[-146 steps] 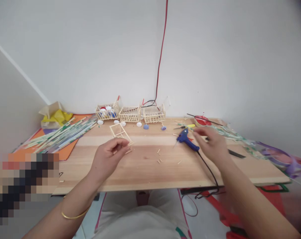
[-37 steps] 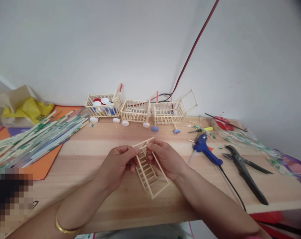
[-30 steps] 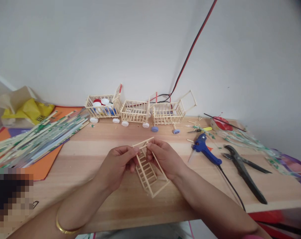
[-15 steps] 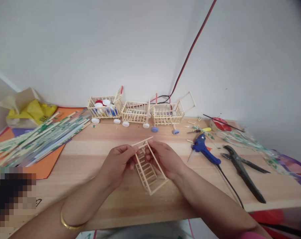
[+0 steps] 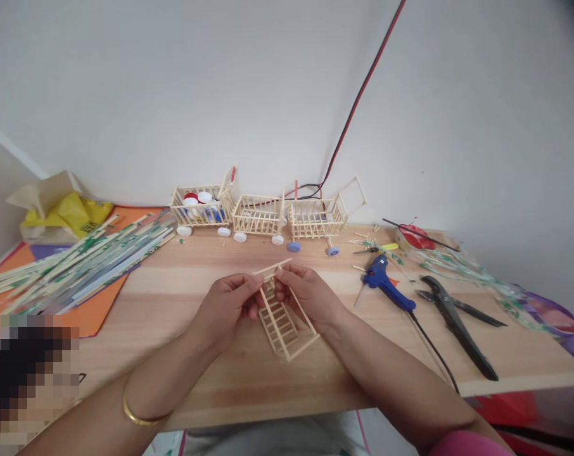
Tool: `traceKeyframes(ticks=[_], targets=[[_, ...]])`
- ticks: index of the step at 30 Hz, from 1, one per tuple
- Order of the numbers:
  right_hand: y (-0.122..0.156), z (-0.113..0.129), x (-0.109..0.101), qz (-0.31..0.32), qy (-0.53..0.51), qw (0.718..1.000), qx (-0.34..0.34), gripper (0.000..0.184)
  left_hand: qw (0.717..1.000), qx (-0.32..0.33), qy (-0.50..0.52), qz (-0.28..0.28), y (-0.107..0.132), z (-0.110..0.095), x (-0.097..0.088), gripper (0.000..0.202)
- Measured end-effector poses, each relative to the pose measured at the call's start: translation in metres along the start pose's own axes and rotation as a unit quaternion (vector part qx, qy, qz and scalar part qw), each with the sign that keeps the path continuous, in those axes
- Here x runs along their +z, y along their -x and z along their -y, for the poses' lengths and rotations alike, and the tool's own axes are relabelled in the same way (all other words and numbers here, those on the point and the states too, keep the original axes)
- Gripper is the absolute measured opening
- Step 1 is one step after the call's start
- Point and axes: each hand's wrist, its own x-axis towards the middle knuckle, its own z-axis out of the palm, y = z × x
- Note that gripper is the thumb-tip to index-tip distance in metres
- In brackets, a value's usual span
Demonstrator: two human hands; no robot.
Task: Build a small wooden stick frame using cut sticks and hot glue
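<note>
Both hands hold a small frame of thin wooden sticks point(image 5: 282, 326) just above the wooden table point(image 5: 211, 373). My left hand point(image 5: 225, 307) pinches the frame's upper left end with thumb and fingers. My right hand point(image 5: 308, 297) grips the upper right side, fingers closed round a stick. A crossbar stick sits along the frame's top between the fingertips. The frame's lower end, with several rungs, tilts toward me.
Three stick carts point(image 5: 261, 215) stand at the back by the wall, one holding bottle caps. A blue glue gun point(image 5: 384, 282) and black pliers point(image 5: 453, 320) lie to the right. A pile of wrapped sticks point(image 5: 73, 266) on orange paper lies left, with a yellow bag point(image 5: 68, 212).
About five seconds ago the hands were apart, the right one by the glue gun and the frame lying on the table. Now both hold the frame; over the last second they barely moved.
</note>
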Motion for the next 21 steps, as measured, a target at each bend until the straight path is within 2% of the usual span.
traceKeyframes(ticks=[5, 9, 17, 21], targets=[[0.0, -0.001, 0.0, -0.007, -0.022, 1.0, 0.015, 0.023, 1.0, -0.017, 0.009, 0.019, 0.001, 0.0, 0.001, 0.033], [-0.001, -0.003, -0.001, -0.02, -0.02, 1.0, 0.003, 0.022, 0.998, -0.045, 0.031, 0.005, 0.0, 0.002, -0.001, 0.039], [0.0, -0.006, -0.001, -0.027, -0.001, 1.0, -0.012, 0.021, 1.0, 0.005, 0.021, -0.001, 0.0, 0.002, -0.002, 0.026], [0.003, 0.004, 0.004, -0.015, -0.005, 0.999, 0.048, 0.026, 1.0, -0.002, 0.011, -0.01, -0.001, 0.001, -0.004, 0.025]])
